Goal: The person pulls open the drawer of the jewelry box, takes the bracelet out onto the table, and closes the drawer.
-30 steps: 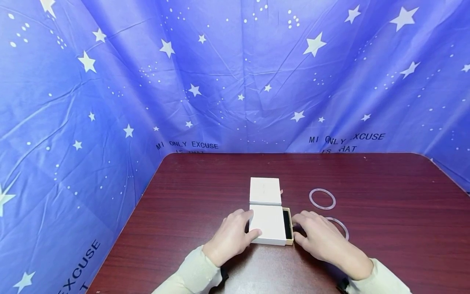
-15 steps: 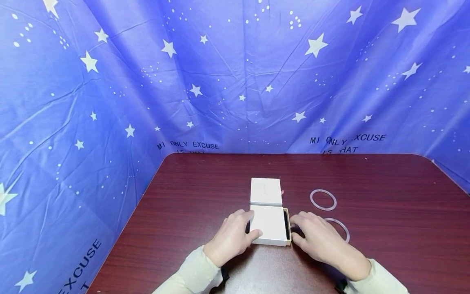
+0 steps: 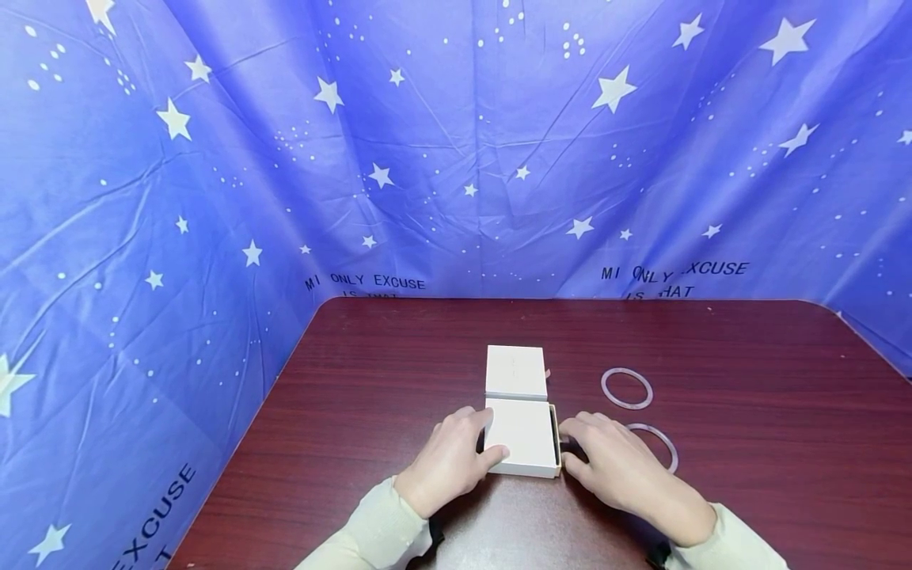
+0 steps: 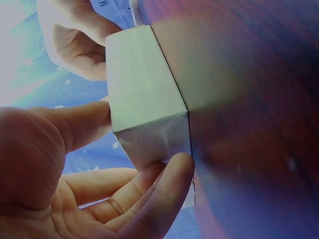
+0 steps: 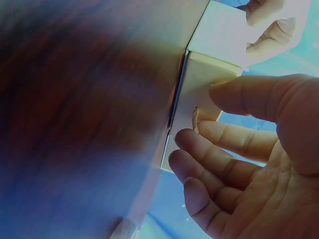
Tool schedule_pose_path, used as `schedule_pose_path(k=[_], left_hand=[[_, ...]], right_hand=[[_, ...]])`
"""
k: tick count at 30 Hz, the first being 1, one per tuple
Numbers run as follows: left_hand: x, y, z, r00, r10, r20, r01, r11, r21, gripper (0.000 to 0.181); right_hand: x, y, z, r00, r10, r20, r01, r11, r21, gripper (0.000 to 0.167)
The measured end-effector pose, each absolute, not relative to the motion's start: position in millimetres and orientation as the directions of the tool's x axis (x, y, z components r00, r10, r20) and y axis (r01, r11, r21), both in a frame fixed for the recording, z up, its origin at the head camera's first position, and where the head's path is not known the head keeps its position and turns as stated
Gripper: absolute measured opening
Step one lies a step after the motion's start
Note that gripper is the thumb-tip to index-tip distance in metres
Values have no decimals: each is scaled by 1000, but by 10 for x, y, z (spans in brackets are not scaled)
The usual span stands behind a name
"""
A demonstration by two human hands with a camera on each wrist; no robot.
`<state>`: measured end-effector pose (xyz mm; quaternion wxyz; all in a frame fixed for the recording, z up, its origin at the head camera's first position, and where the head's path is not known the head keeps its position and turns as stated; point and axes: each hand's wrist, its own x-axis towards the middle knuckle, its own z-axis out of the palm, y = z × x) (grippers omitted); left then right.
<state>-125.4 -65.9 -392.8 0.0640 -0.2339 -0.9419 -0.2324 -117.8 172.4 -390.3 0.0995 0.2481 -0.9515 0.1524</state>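
A white sliding drawer box (image 3: 520,434) lies on the table in the head view. Its tan drawer (image 5: 204,79) sticks out only slightly on the right. My left hand (image 3: 445,455) grips the box's left side, thumb at the near corner, fingers around the end. My right hand (image 3: 616,459) is against the drawer front, with loosely bent fingers. In the right wrist view its thumb touches the drawer face and its index finger lies by a small ribbon pull (image 5: 195,120). Behind stands a second white box (image 3: 516,370), closed, with a pink ribbon tab.
Two pale lilac bangles lie to the right: a far bangle (image 3: 605,386), and a near bangle (image 3: 674,453) partly covered by my right hand. The dark red wooden table (image 3: 385,348) ends at a blue star-patterned curtain (image 3: 427,119) behind and at the left.
The drawer has slid left into the white box, leaving a much thinner strip showing. My right hand has moved left with it, while my left hand keeps its grip.
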Motion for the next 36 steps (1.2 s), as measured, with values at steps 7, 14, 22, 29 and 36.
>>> schedule_pose_path(k=[7,14,22,29,36], left_hand=[[-1250,-661,-3919,-884,410,224,467,783,410,29],[-1248,-663,-3917,-886,410,215,463,785,412,30],[-1250,-664,-3915,-888,409,209,459,782,422,30],[-1251,-665,-3918,-887,409,213,461,782,419,35],[-1251,-665,-3919,-886,410,215,463,782,417,34]], right_hand=[[-1178,1718,-3910,-851,-447,275,-511,827,-236,16],[-1172,1709,-3898,-845,-457,277,-521,820,-236,16],[-1180,1705,-3907,-838,-472,274,-535,811,-237,15],[-1178,1699,-3900,-834,-478,276,-542,803,-247,15],[-1178,1701,-3891,-825,-494,276,-558,789,-258,16]])
